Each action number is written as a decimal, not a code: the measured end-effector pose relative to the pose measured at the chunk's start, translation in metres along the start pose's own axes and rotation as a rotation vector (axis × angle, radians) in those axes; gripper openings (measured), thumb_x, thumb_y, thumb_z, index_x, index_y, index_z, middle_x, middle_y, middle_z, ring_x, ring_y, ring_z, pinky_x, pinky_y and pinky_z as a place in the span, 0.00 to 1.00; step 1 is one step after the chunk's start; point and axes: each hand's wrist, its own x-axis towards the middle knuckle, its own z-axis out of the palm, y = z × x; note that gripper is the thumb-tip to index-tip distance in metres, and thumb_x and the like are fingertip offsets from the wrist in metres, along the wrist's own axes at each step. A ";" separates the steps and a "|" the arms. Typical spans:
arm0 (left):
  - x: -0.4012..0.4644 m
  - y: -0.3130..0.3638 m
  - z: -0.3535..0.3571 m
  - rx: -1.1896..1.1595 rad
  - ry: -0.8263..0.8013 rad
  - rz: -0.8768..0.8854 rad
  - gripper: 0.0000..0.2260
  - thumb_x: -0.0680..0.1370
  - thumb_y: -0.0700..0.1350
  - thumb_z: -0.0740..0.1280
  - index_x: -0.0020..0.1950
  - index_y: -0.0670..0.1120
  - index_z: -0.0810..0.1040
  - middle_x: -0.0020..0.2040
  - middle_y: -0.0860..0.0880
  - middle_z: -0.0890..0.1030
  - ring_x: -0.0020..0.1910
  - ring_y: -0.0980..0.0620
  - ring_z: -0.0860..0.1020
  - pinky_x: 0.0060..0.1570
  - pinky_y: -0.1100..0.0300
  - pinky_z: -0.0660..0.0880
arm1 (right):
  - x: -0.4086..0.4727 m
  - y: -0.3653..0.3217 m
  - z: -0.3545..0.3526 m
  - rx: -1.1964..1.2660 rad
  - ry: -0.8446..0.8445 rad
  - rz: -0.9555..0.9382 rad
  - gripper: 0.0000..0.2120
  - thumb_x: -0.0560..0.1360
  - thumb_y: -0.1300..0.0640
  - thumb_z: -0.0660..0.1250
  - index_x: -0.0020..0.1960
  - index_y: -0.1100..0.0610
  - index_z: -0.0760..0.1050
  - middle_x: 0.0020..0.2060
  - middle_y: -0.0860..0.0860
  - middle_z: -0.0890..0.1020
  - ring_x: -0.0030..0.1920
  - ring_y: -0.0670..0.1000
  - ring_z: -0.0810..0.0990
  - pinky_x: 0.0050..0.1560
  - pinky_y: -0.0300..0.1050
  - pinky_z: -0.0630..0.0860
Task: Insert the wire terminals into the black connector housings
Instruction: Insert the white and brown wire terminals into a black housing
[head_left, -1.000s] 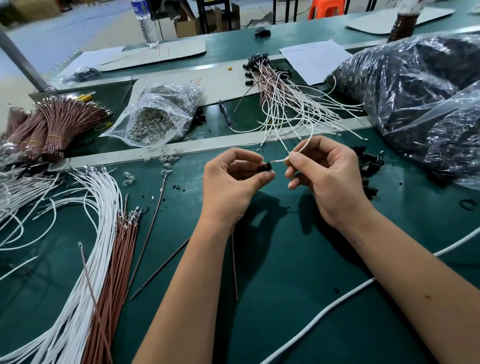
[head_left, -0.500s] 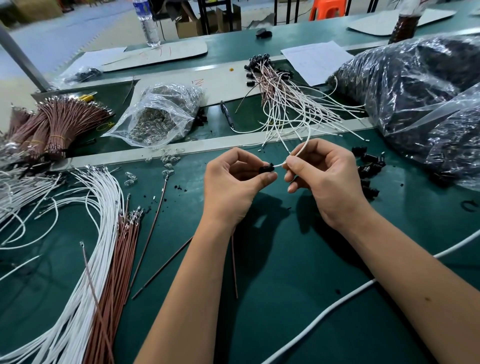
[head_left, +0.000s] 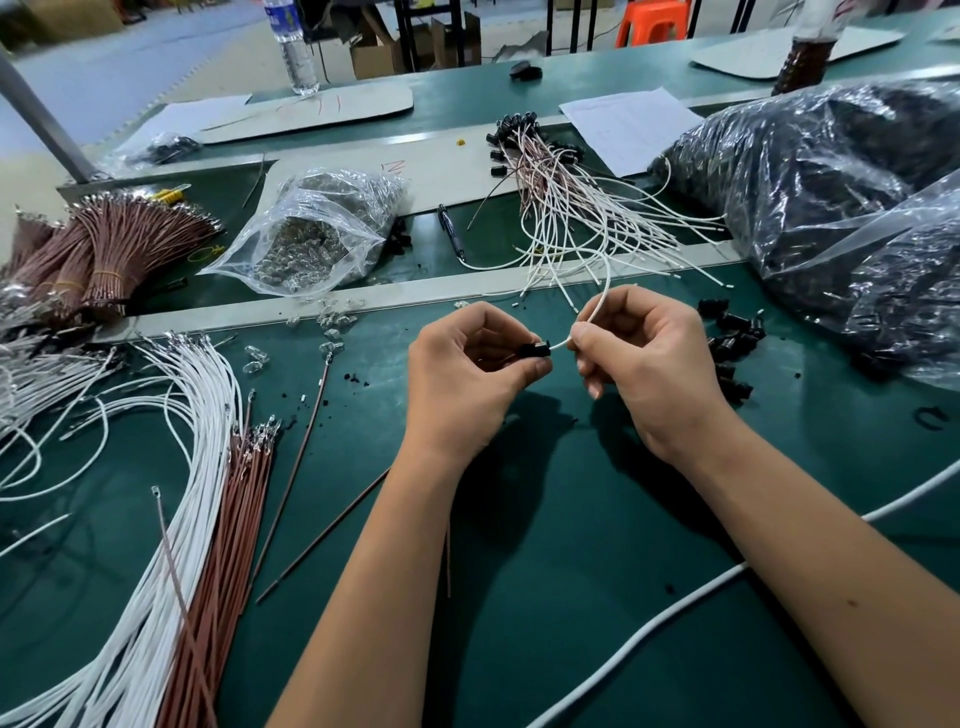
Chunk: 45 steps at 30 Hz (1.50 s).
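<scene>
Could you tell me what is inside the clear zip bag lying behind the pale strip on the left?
The clear zip bag holds a heap of small, shiny clear or silvery parts, too small to identify. A few similar pieces lie loose on the green mat. What lies beneath the heap is covered.

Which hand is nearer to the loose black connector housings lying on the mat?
Right. The right hand sits just beside the loose housings, pinching the white wire; the left hand is farther away, across from them.

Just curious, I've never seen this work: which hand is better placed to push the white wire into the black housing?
The right hand: it pinches the white wire just behind the housing, which the left hand holds.
</scene>
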 end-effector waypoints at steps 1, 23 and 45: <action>0.000 -0.001 0.000 -0.010 0.002 -0.003 0.11 0.67 0.32 0.80 0.42 0.40 0.81 0.41 0.46 0.87 0.42 0.47 0.86 0.48 0.54 0.83 | 0.000 0.000 0.000 0.004 -0.006 0.006 0.08 0.75 0.73 0.69 0.42 0.63 0.77 0.30 0.55 0.79 0.28 0.51 0.75 0.24 0.41 0.71; 0.000 0.000 0.005 -0.225 0.006 -0.052 0.09 0.69 0.30 0.78 0.45 0.39 0.84 0.43 0.43 0.87 0.42 0.50 0.85 0.49 0.59 0.81 | -0.001 -0.003 0.001 0.105 0.044 0.012 0.05 0.76 0.69 0.72 0.43 0.63 0.79 0.33 0.56 0.81 0.29 0.48 0.75 0.26 0.38 0.71; -0.003 0.001 0.007 -0.216 0.087 -0.016 0.18 0.67 0.30 0.79 0.52 0.44 0.81 0.42 0.45 0.87 0.44 0.49 0.86 0.48 0.59 0.81 | -0.001 -0.006 0.003 0.158 0.023 0.145 0.11 0.74 0.68 0.75 0.37 0.60 0.75 0.33 0.50 0.82 0.30 0.47 0.73 0.25 0.38 0.68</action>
